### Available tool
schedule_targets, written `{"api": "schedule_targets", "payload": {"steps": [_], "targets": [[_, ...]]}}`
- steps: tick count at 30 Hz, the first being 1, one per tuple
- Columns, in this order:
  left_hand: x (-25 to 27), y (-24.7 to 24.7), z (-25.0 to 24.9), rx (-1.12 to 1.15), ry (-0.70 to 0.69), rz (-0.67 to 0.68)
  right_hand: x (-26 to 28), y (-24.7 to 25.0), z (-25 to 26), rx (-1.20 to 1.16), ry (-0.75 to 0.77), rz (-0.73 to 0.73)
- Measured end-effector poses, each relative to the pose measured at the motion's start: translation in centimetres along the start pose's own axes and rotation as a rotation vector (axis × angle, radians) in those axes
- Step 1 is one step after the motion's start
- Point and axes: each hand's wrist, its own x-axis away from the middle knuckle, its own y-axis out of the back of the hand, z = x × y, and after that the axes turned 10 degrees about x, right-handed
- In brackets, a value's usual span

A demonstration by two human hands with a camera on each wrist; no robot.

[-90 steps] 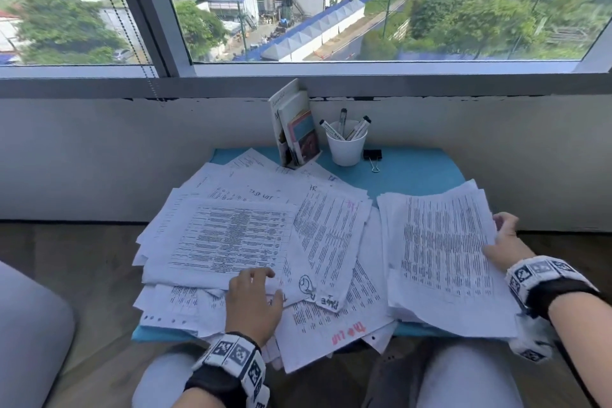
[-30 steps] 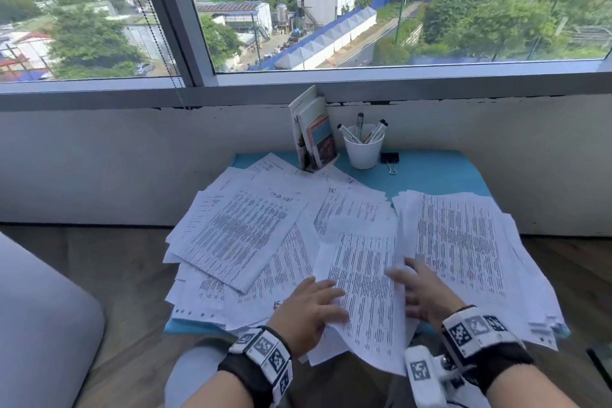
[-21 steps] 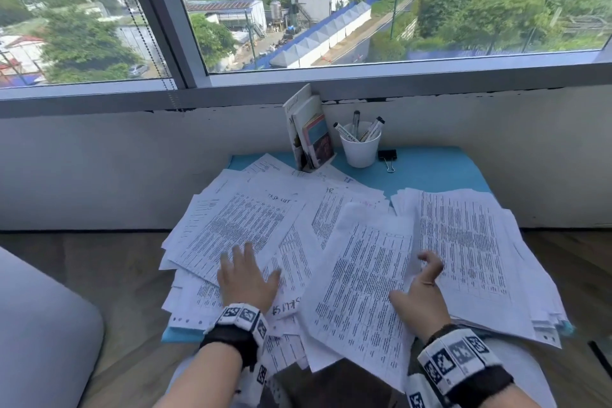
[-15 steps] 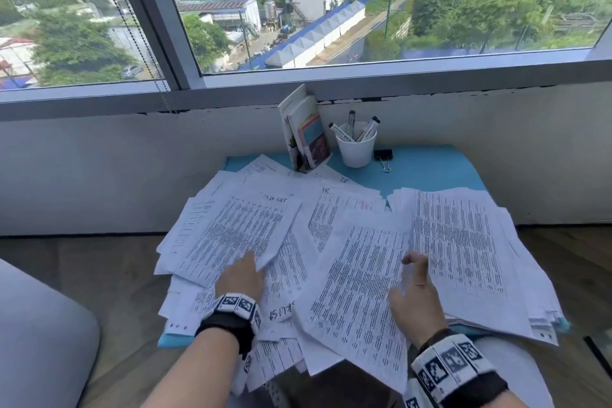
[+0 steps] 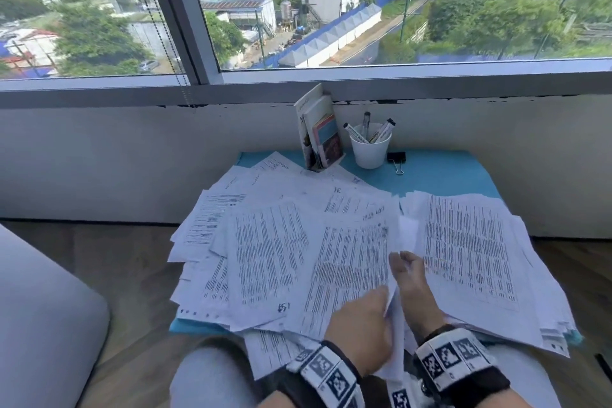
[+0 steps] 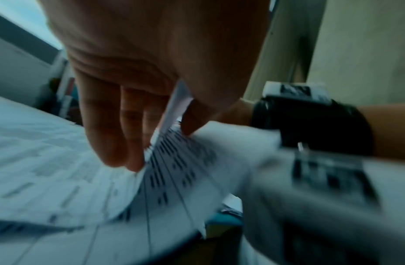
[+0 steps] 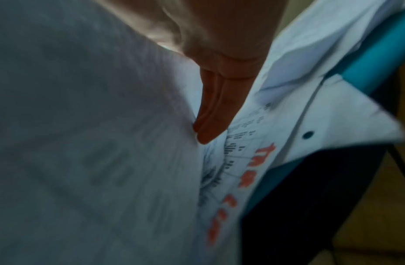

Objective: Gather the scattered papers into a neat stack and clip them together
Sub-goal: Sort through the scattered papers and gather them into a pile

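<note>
Printed sheets (image 5: pixel 268 252) lie scattered over the left and middle of a small blue table (image 5: pixel 447 172). A rougher gathered pile (image 5: pixel 470 258) sits on the right. My hands meet at the table's near edge with one sheet (image 5: pixel 395 341) standing on edge between them. My left hand (image 5: pixel 381 301) pinches its lower edge between thumb and fingers (image 6: pixel 133 143). On the sheet's right side, my right hand (image 5: pixel 402 258) lies with fingers (image 7: pixel 208 123) straight against the paper, thumb and fingertip at its edge. A black binder clip (image 5: pixel 396 157) lies at the back.
A white cup of markers (image 5: pixel 369 149) and a small stand of booklets (image 5: pixel 319 132) stand at the back against the low wall under the window. A grey cushion (image 5: pixel 39 325) is at the left. My knees are under the table's near edge.
My left hand left the left-hand papers and came right to meet my right hand. The sheet that lay flat in the middle now stands on edge between them.
</note>
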Motion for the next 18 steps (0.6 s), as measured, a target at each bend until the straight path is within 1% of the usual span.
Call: {"api": "schedule_targets", "payload": {"steps": [1, 3, 4, 5, 6, 7, 8, 9, 10, 11, 12, 14, 16, 18], "targets": [[0.0, 0.2, 0.3, 0.028, -0.014, 0.038, 0.1, 0.1, -0.3, 0.061, -0.002, -0.016], [0.2, 1.3, 1.7, 0.173, -0.042, 0.126, 0.3, 0.3, -0.8, 0.200, -0.016, -0.066], [0.2, 2.3, 2.8, 0.238, -0.014, 0.091, 0.4, 0.5, -1.0, 0.233, -0.040, -0.084], [0.1, 3.3, 4.3, 0.257, 0.056, -0.043, 0.4, 0.6, -1.2, 0.252, -0.060, -0.092], [-0.2, 4.5, 6.1, 0.219, 0.176, -0.248, 0.4, 0.7, -1.3, 0.264, -0.061, -0.094], [-0.4, 5.5, 8.1, 0.149, 0.353, -0.451, 0.4, 0.7, -1.4, 0.286, -0.055, -0.092], [-0.4, 6.8, 9.8, 0.100, 0.576, -0.566, 0.6, 0.7, -1.4, 0.321, -0.045, -0.084], [-0.3, 7.7, 11.5, 0.108, 0.798, -0.595, 0.6, 0.6, -1.5, 0.370, -0.038, -0.062], [-0.1, 8.5, 12.6, 0.120, 0.955, -0.559, 0.8, 0.7, -1.5, 0.414, -0.038, -0.034], [-0.1, 8.8, 13.3, 0.115, 1.047, -0.511, 0.9, 0.7, -1.6, 0.444, -0.040, -0.002], [0.0, 9.0, 13.8, 0.096, 1.090, -0.478, 1.0, 0.7, -1.6, 0.464, -0.036, 0.020], [-0.2, 9.0, 14.6, 0.082, 1.089, -0.480, 1.2, 0.7, -1.6, 0.476, -0.022, 0.032], [-0.7, 8.9, 15.6, 0.202, 1.039, -0.512, 1.3, 0.7, -1.6, 0.474, -0.015, 0.030], [-1.0, 9.0, 16.1, 0.327, 0.955, -0.570, 1.2, 0.8, -1.8, 0.481, -0.010, 0.029]]}}
